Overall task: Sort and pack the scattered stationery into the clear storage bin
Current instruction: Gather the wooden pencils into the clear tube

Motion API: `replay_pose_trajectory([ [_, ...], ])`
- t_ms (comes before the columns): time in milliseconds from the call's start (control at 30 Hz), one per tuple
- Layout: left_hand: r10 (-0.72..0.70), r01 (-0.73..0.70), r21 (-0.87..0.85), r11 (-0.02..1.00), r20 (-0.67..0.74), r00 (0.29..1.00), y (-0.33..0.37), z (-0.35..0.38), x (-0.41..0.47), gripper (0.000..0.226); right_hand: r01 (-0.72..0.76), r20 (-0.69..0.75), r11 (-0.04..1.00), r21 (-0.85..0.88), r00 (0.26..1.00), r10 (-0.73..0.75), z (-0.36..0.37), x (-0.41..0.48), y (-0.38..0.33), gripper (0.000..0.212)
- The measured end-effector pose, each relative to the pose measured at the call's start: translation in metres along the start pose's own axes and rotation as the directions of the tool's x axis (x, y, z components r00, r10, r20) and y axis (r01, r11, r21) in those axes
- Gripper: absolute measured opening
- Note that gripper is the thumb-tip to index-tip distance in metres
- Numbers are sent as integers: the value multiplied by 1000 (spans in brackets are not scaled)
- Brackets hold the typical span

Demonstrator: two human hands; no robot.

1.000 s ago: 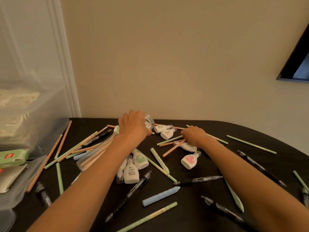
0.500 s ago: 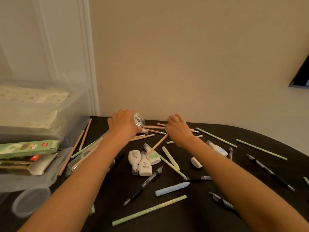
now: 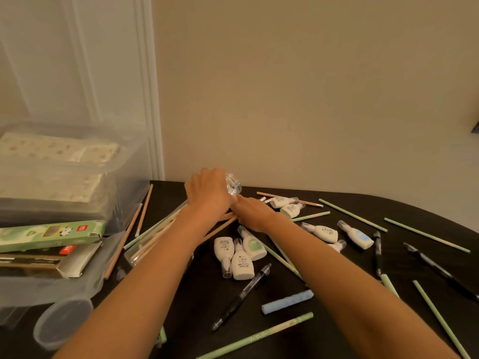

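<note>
My left hand (image 3: 210,193) grips the round top end of a clear tube (image 3: 233,187). The tube lies slanted on the black table (image 3: 337,206) with pencils showing inside near its lower end (image 3: 137,256). My right hand (image 3: 255,213) reaches under the left wrist and pinches orange wooden pencils (image 3: 220,225) at the tube. The clear storage bin (image 3: 127,195) stands at the left with patterned pads inside. Green pencils (image 3: 352,215), black pens (image 3: 241,296) and white correction-tape bottles (image 3: 242,260) lie scattered.
A green panda-print box (image 3: 51,234) and a flat grey packet (image 3: 75,263) lie on a clear lid beside the bin. A translucent round cup (image 3: 62,322) sits at the near left. A blue stick (image 3: 287,300) lies in front. The wall runs right behind the table.
My right hand has moved left with the orange pencil, from beside my left hand to under its wrist. The left hand keeps its hold on the tube. The view has turned left.
</note>
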State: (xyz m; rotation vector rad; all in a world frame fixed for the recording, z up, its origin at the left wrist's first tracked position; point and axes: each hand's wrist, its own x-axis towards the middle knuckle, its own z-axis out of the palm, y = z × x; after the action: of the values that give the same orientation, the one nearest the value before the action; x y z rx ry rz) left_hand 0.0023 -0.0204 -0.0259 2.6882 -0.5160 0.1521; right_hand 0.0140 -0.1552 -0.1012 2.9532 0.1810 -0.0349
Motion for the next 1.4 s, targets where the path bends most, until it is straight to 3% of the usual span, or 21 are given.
replay_pose_trajectory([
  [133, 14, -14, -11, 1000, 12, 1000, 1, -1, -1, 59, -20, 13, 1000, -19, 1000, 20, 1, -5, 2, 29],
  [367, 46, -46, -26, 999, -14, 999, 4, -14, -14, 56, -204, -153, 979, 10, 967, 203, -15, -34, 13, 33],
  [567, 71, -71, -21, 997, -7, 997, 17, -25, -45, 59, -455, -285, 887, -82, 863, 416, -37, -94, 33, 22],
  [800, 105, -104, -73, 992, 11, 994, 38, -31, -96, 54, -640, -308, 759, 117, 703, 641, -43, -171, 34, 31],
  [867, 110, -109, -76, 991, 10, 994, 41, -32, -108, 55, -602, -254, 696, 391, 656, 711, -46, -187, 30, 39],
  [900, 116, -114, -75, 991, 16, 993, 43, -31, -115, 55, -513, -185, 599, 615, 645, 742, -48, -196, 26, 38],
  [967, 124, -122, -80, 989, 23, 992, 46, -29, -125, 56, -222, -69, 284, 933, 664, 745, -52, -209, 15, 26],
  [1000, 132, -129, -84, 988, 27, 991, 48, -27, -131, 55, -92, -41, 144, 985, 691, 722, -54, -218, 8, 21],
  [1067, 138, -135, -95, 986, 30, 990, 51, -23, -141, 55, 55, -30, -16, 998, 735, 678, -52, -232, -9, 18],
  [1200, 153, -149, -64, 987, 48, 987, 56, -17, -156, 57, 106, -25, -80, 991, 739, 673, -25, -241, -34, 22],
  [1400, 184, -182, -43, 982, 60, 981, 55, -11, -168, 61, 2, 76, -119, 993, 760, 646, 19, -248, -53, 31],
])
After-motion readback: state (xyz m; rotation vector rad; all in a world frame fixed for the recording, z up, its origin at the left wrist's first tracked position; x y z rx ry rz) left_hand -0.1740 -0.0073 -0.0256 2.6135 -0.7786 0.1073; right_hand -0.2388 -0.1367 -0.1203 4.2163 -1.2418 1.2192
